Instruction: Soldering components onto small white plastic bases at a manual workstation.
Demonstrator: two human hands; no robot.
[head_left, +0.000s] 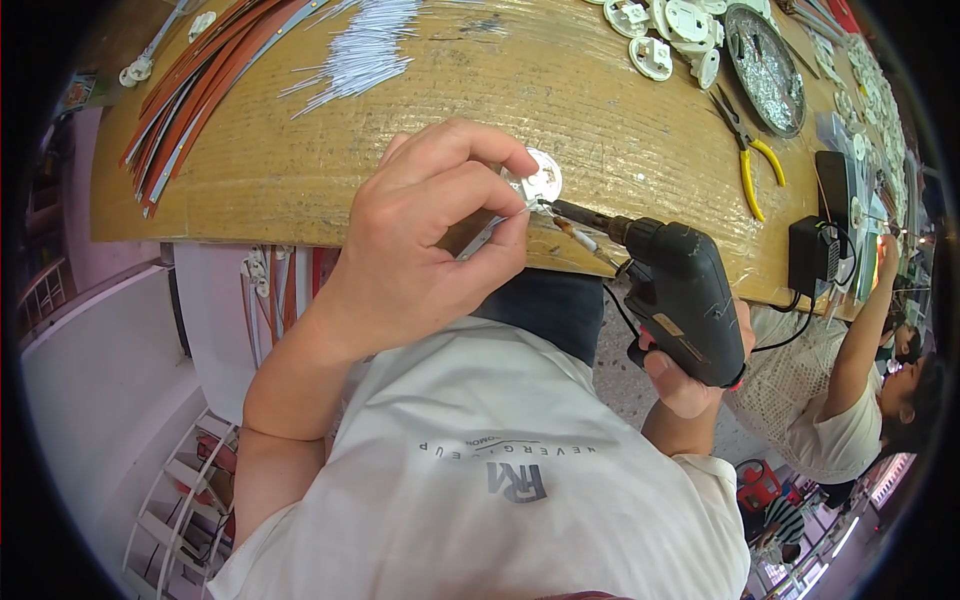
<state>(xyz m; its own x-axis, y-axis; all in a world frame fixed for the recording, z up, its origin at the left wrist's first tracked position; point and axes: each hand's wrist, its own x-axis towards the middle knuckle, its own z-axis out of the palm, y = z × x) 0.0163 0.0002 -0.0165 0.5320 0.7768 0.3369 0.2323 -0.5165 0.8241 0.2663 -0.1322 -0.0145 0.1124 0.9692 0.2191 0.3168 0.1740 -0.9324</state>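
Note:
My left hand (430, 220) is closed in a pinch on a thin white wire (527, 208), its fingers at the edge of a round white plastic piece (545, 172). That piece rests on the table with small metal contacts on top. In my right hand (690, 385) is a black soldering gun (685, 295), gripped by the handle, its barrel pointing left. The gun's tip touches or nearly touches the piece at the wire's end. Beneath the barrel runs a thin feed tube (580, 238). My fingers partly hide the wire.
A cardboard-covered table (480, 100) carries a bundle of white wires (370, 50), brown and black strips (215, 85), yellow-handled pliers (748, 160), a dark oval dish (765, 75) and several round white pieces (685, 25). A black box (812, 258) with cables stands right. Another person (830, 400) works there.

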